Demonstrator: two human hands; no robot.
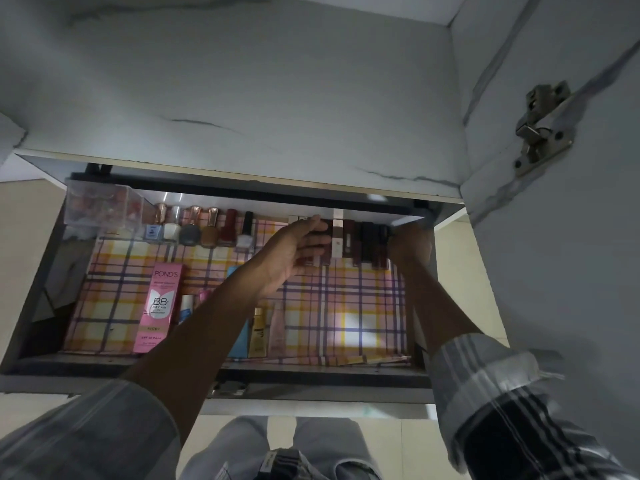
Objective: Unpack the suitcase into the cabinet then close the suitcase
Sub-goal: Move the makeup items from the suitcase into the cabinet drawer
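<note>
Two hands are working at the back right of the pulled-out grey cabinet drawer [55, 271] lined with pink, yellow and purple checked paper [346, 299]. Left hand [294, 251] has fingers straight, pressing against the left end of the row of dark lipstick tubes [356, 244]. Right hand [407, 247] sits at the row's right end, seen from the back; whether it grips a tube cannot be told. Step looks like squaring up the row: better to push from both ends evenly, keep tubes flat against the back wall, and avoid knocking the line of six nail polish bottles [201, 230] to the left. Suitcase not in view. Readable text: pink carton [156, 306] says "POND'S", "BB+ CREAM"; smaller print illegible. Gold tube [258, 332] lettering too small to read
</note>
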